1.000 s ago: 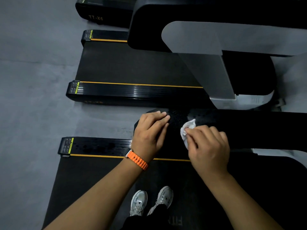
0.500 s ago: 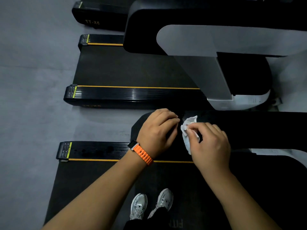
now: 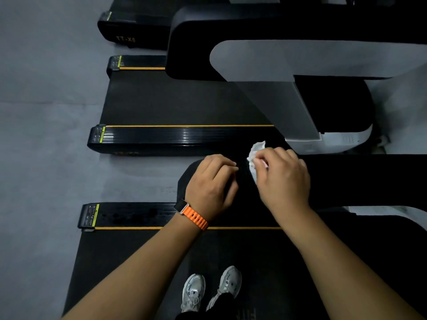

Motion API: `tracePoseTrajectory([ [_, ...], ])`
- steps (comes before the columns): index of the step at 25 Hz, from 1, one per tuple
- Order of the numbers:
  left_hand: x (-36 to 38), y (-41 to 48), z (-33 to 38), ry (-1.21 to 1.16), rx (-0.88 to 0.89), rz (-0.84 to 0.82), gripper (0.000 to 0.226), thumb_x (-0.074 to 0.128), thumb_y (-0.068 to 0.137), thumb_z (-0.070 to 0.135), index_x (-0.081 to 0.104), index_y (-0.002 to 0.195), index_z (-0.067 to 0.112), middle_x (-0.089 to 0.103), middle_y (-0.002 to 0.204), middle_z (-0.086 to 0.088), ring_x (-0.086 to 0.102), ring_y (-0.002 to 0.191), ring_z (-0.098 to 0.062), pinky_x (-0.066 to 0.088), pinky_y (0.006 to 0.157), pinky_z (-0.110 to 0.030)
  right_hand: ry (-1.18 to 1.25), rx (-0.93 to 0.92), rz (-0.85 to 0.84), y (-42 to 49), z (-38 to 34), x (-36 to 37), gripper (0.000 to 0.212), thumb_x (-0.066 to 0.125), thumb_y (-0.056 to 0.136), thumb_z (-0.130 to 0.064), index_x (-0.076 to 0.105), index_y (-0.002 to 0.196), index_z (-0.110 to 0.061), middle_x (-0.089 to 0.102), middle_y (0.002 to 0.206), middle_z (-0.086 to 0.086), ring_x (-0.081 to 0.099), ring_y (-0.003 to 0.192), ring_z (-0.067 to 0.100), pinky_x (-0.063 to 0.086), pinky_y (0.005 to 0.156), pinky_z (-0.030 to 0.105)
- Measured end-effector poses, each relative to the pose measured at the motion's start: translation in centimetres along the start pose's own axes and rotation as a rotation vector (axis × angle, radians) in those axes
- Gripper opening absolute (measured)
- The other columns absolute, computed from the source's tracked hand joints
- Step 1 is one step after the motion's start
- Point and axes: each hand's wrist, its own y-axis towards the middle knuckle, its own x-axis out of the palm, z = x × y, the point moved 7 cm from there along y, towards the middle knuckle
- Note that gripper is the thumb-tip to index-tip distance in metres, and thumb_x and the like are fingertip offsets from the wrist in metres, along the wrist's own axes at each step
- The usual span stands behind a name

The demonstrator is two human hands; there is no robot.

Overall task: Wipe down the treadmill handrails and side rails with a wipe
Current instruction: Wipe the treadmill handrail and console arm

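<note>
I stand on a treadmill and look down at its black left handrail [image 3: 358, 179], which runs from the centre to the right edge. My left hand [image 3: 212, 179], with an orange watch strap on the wrist, rests on the handrail's rounded end with its fingers loosely curled. My right hand [image 3: 284, 176] pinches a crumpled white wipe [image 3: 255, 151] against the top of the handrail, just right of the left hand. Below lies the black side rail [image 3: 134, 214] with a yellow line along the belt.
A second treadmill [image 3: 184, 105] stands parallel on the far side, with its grey upright [image 3: 288, 107] and black handrail above. A third treadmill's end [image 3: 129, 31] is at the top. Grey floor [image 3: 46, 135] fills the left. My white shoes [image 3: 194, 292] stand on the belt.
My right hand has carried the wipe up and a little right along the handrail. The fingers of my left hand have curled in from lying flat. The camera has shifted slightly.
</note>
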Motion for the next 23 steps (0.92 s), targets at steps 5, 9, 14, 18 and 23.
tracePoseTrajectory([
  [5, 0.1, -0.1, 0.1, -0.004, 0.013, -0.028, 0.018, 0.063, 0.089, 0.011, 0.071, 0.100, -0.001, 0.068, 0.106, -0.016, 0.059, 0.106, -0.027, 0.051, 0.094, -0.037, -0.060, -0.012, -0.042, 1.2, 0.6, 0.8, 0.011, 0.060, 0.094, -0.027, 0.066, 0.091, -0.018, 0.063, 0.087, 0.004, 0.058, 0.082, 0.033, 0.043, 0.069, 0.043],
  [9, 0.2, -0.3, 0.1, 0.034, 0.060, -0.043, 0.019, 0.063, 0.091, 0.009, 0.072, 0.104, -0.002, 0.068, 0.108, -0.017, 0.060, 0.107, -0.030, 0.049, 0.096, -0.037, -0.107, -0.063, -0.047, 0.9, 0.6, 0.7, 0.011, 0.058, 0.095, -0.027, 0.064, 0.092, -0.019, 0.061, 0.087, 0.005, 0.056, 0.081, 0.032, 0.040, 0.067, 0.043],
  [14, 0.2, -0.3, 0.1, 0.056, 0.072, -0.045, 0.019, 0.063, 0.093, 0.009, 0.072, 0.105, -0.002, 0.068, 0.109, -0.016, 0.059, 0.108, -0.030, 0.047, 0.098, -0.036, -0.082, -0.014, -0.008, -0.3, 2.4, -0.8, 0.010, 0.058, 0.095, -0.025, 0.064, 0.093, -0.017, 0.060, 0.088, 0.004, 0.056, 0.080, 0.031, 0.040, 0.068, 0.042],
  [18, 0.2, -0.3, 0.2, 0.060, 0.077, -0.042, 0.018, 0.064, 0.093, 0.008, 0.072, 0.106, -0.002, 0.068, 0.108, -0.017, 0.058, 0.108, -0.029, 0.047, 0.097, -0.037, -0.069, -0.002, 0.009, -1.7, 2.0, -1.2, 0.012, 0.056, 0.096, -0.027, 0.066, 0.093, -0.019, 0.062, 0.089, 0.002, 0.057, 0.080, 0.029, 0.039, 0.067, 0.041],
  [23, 0.2, -0.3, -0.1, 0.051, 0.051, -0.057, 0.016, 0.065, 0.094, 0.008, 0.072, 0.104, -0.002, 0.068, 0.108, -0.017, 0.060, 0.106, -0.031, 0.049, 0.096, -0.039, -0.054, -0.009, 0.068, -3.3, 2.0, -1.8, 0.009, 0.059, 0.096, -0.023, 0.066, 0.095, -0.019, 0.062, 0.088, 0.002, 0.056, 0.078, 0.029, 0.038, 0.066, 0.041],
])
